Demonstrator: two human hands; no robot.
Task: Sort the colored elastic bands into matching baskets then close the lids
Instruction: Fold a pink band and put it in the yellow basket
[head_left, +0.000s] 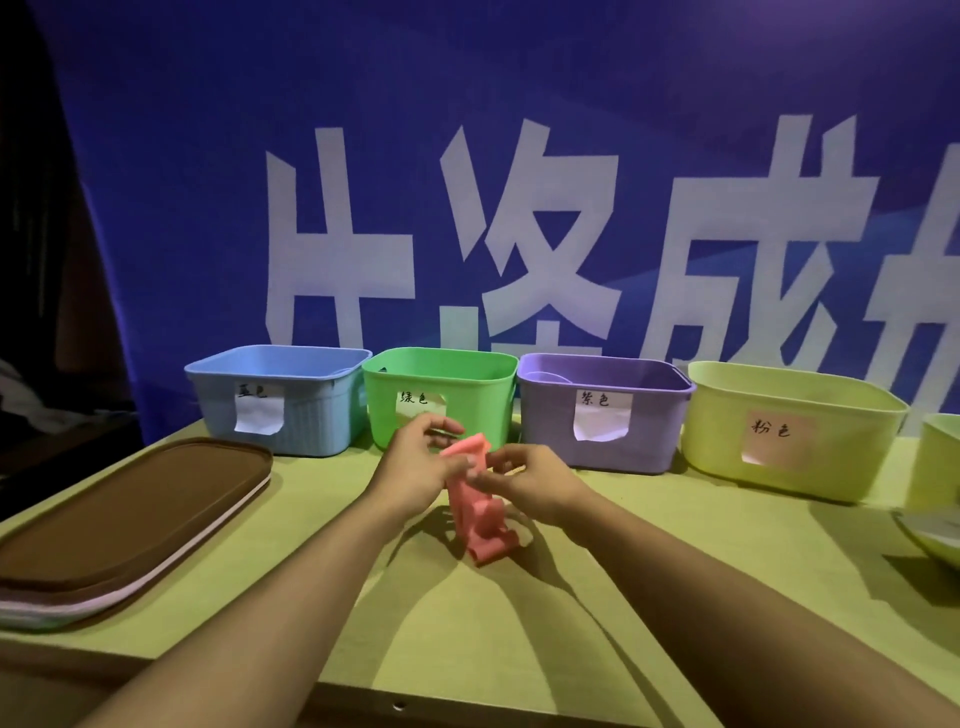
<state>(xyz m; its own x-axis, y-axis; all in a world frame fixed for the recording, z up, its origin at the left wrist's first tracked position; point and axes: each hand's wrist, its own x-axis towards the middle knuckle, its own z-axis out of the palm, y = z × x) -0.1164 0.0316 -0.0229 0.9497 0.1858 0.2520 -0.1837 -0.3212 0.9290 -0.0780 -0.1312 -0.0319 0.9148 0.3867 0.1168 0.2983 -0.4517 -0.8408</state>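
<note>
While your left hand (415, 462) pinches the pink band (475, 499), your right hand (524, 480) grips it too. Four baskets (597, 431) stand behind.

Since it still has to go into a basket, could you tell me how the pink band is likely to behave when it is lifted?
The pink band is probably floppy: it hangs in loose folds below the left hand and right hand. It seems light, as fingertips alone hold it up. Its trailing end touches the table, so it may drag or snag if moved sideways.
</note>
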